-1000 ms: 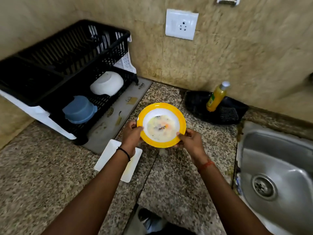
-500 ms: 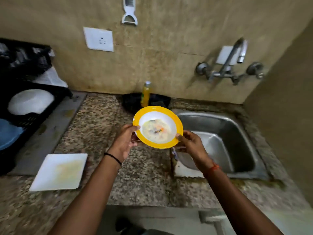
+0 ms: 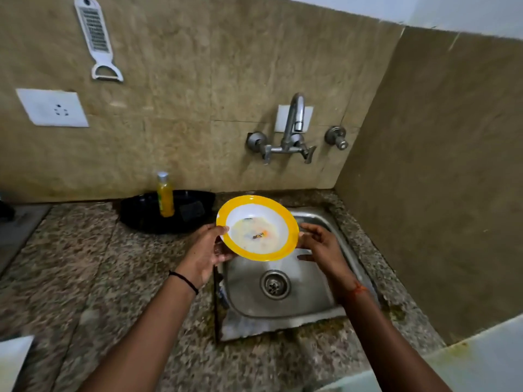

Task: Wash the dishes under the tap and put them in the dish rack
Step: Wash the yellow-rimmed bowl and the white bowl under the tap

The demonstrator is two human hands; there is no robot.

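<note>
A yellow-rimmed white plate (image 3: 264,219) with food residue in its well hangs over the back left of the steel sink (image 3: 308,304). My left hand (image 3: 205,250) grips its left rim with the thumb on top. At the plate's right rim is my right hand (image 3: 321,248), fingertips touching the edge. The tap (image 3: 294,120) juts from the wall above the sink; no water is running. A corner of the white square plate (image 3: 12,360) shows at the bottom left. The dish rack is out of view.
A black tray (image 3: 141,213) against the wall left of the sink holds a yellow bottle (image 3: 165,195) and a dark scrub pad (image 3: 194,210). A side wall (image 3: 441,179) closes in on the right. A grater (image 3: 96,38) and a socket (image 3: 53,107) are on the back wall.
I have carried the plate rightward from the counter to above the sink. The view swung right, so the dish rack left the frame and the sink drain is now below the plate.
</note>
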